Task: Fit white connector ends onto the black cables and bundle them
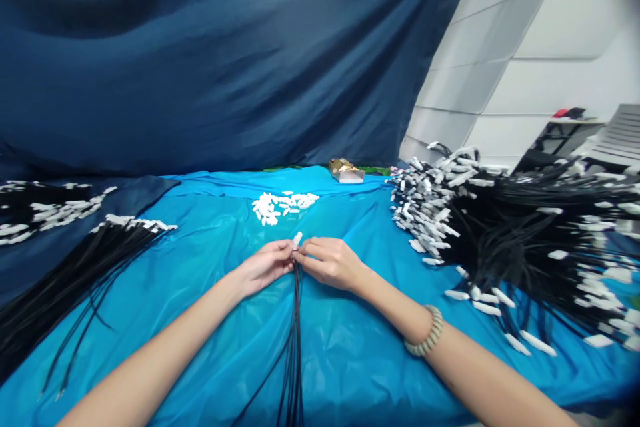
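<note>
My left hand [266, 265] and my right hand [334, 263] meet at the middle of the blue cloth. Between their fingertips stands a small white connector [297, 238], tilted slightly right. My left hand is closed, thumb and fingers pinching the connector's lower end. Just below it, the closed fingers of my right hand grip the top of a thin black wire; the exact contact is partly hidden by the fingers. Several black wires [295, 347] hang from there toward the near edge. A loose pile of white connectors [280, 205] lies beyond my hands.
Black wires with white ends [133, 223] lie at left, beside another bundle [65, 210] on dark cloth. A large heap of wires with white connectors [500, 233] covers the right side. A gold box [346, 171] sits at the back, before a dark blue curtain [210, 67].
</note>
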Motion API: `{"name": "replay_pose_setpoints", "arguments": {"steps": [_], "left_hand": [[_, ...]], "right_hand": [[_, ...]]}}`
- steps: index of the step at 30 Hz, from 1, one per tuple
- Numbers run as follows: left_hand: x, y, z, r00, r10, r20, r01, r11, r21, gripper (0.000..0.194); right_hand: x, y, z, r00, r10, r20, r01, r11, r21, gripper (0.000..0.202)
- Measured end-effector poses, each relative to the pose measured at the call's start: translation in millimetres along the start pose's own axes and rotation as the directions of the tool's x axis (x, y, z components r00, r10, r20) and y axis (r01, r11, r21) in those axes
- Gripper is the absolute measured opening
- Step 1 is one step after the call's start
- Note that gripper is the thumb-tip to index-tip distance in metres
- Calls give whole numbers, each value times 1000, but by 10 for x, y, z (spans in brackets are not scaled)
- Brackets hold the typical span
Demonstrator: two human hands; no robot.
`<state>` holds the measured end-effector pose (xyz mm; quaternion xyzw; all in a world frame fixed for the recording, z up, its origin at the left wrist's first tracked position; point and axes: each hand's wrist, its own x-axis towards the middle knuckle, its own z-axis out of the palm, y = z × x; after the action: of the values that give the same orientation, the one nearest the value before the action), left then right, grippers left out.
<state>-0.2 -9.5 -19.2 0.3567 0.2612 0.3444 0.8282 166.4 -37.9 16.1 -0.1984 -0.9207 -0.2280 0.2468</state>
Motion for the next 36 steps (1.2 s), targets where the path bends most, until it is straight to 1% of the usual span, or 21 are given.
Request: {"name": "replay_pose_setpoints", "arguments": {"steps": [3, 7, 9, 11, 13, 15, 16, 17, 20, 22, 23, 24, 25, 26, 27, 29, 31, 33, 36], "left_hand": [[-5, -9, 3, 1000, 8, 7, -8, 1000, 4, 16], [-3, -21, 4, 1000, 20, 14, -20, 1000, 8, 14], [3, -25, 1, 999, 30, 13, -30, 1000, 8, 14], [7, -27, -2, 999, 39, 9, -39, 999, 7, 13], [7, -27, -3, 999, 37, 10, -37, 999, 10, 13], [0, -23, 0, 999, 31, 16, -31, 999, 17, 14], [-5, -18, 3, 999, 29, 17, -29, 999, 21, 15], [-12, -12, 8, 999, 28, 16, -28, 999, 25, 16], [-30, 8, 28, 1000, 21, 5, -21, 999, 35, 17], [-36, 16, 42, 1000, 17, -1, -16, 999, 40, 17], [-36, 17, 47, 1000, 17, -4, -17, 999, 42, 16], [-34, 16, 50, 1000, 18, -5, -17, 999, 44, 17], [-31, 13, 51, 1000, 18, -6, -17, 999, 47, 17], [-28, 9, 50, 1000, 17, -5, -17, 999, 50, 17], [-25, 6, 47, 1000, 15, -1, -15, 998, 53, 17], [-23, -1, 39, 1000, 16, 10, -17, 998, 60, 16], [-24, -4, 30, 1000, 23, 20, -24, 998, 65, 15], [-28, -4, 25, 999, 24, 25, -25, 997, 70, 16], [-37, 1, 25, 999, 15, 41, -19, 996, 87, 18]], "right_hand": [[11, -28, 1, 996, 92, -5, -91, 993, 74, 12], [40, -78, -31, 974, 228, 10, -226, 958, 176, 11], [62, -110, -63, 954, 299, -1, -291, 928, 233, 11], [86, -141, -101, 919, 395, -12, -365, 858, 361, 10], [109, -165, -138, 867, 497, -15, -419, 746, 518, 10], [127, -179, -166, 812, 583, -7, -441, 623, 646, 12], [134, -181, -176, 776, 631, 6, -447, 543, 711, 14], [141, -180, -183, 731, 682, 22, -437, 443, 783, 16], [169, -164, -195, 594, 801, 77, -323, 149, 935, 25], [188, -142, -193, 510, 851, 124, -249, 8, 968, 34], [194, -128, -187, 468, 870, 151, -253, -32, 967, 37], [195, -113, -175, 432, 883, 183, -289, -57, 956, 38], [192, -99, -159, 401, 891, 213, -338, -72, 939, 36], [184, -88, -137, 385, 892, 235, -398, -69, 915, 32], [173, -81, -112, 388, 887, 249, -457, -49, 888, 28], [148, -80, -61, 421, 863, 279, -528, -18, 849, 28], [128, -92, -21, 450, 844, 293, -552, 5, 834, 28], [118, -103, -1, 475, 831, 289, -568, 39, 822, 23], [108, -93, 2, 499, 822, 276, -577, 77, 813, 19]]}}
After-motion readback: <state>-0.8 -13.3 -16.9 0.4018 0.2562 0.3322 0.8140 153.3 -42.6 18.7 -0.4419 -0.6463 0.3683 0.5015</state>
